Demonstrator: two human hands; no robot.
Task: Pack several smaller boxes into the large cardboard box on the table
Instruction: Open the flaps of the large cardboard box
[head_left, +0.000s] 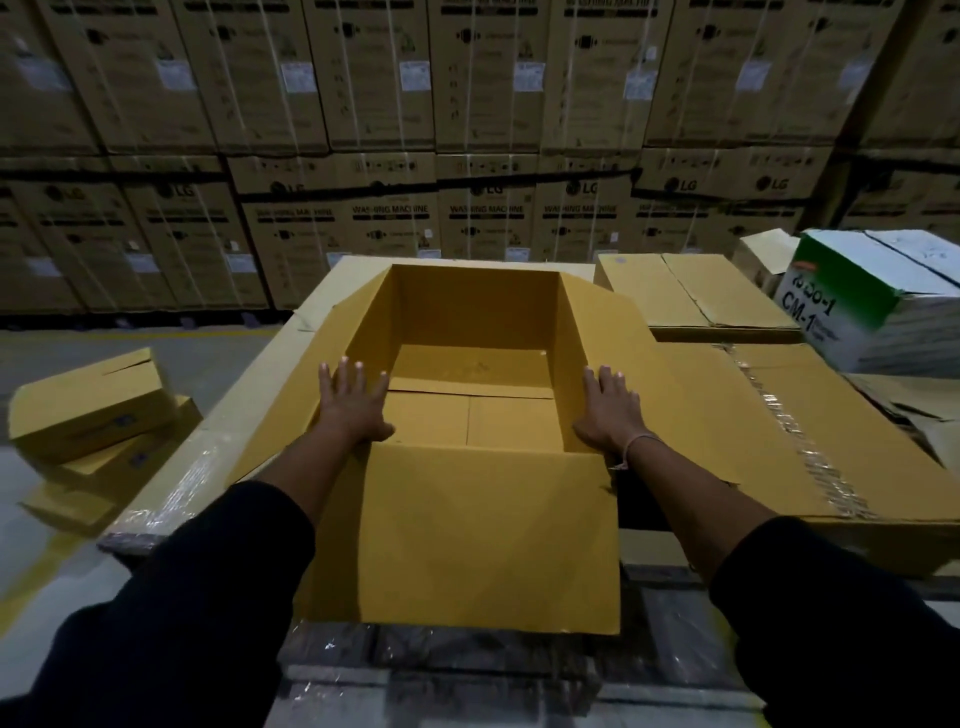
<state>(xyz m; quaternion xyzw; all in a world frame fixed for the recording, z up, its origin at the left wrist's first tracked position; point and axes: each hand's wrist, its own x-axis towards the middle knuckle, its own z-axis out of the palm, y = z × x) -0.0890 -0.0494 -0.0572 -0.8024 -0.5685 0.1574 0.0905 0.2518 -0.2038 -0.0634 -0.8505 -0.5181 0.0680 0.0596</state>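
Note:
The large cardboard box stands open in the middle of the table, all four flaps folded outward and nothing inside it. My left hand lies flat with straight fingers on the left flap, beside the box's near-left corner. My right hand presses flat on the right flap at the near-right corner. The near flap hangs toward me between my forearms. Several smaller closed yellow boxes are stacked low on the floor at the left, apart from the table.
A flat closed carton lies on the table at the back right, a taped brown carton nearer right. A white and green box stands far right. Washing machine cartons wall off the back.

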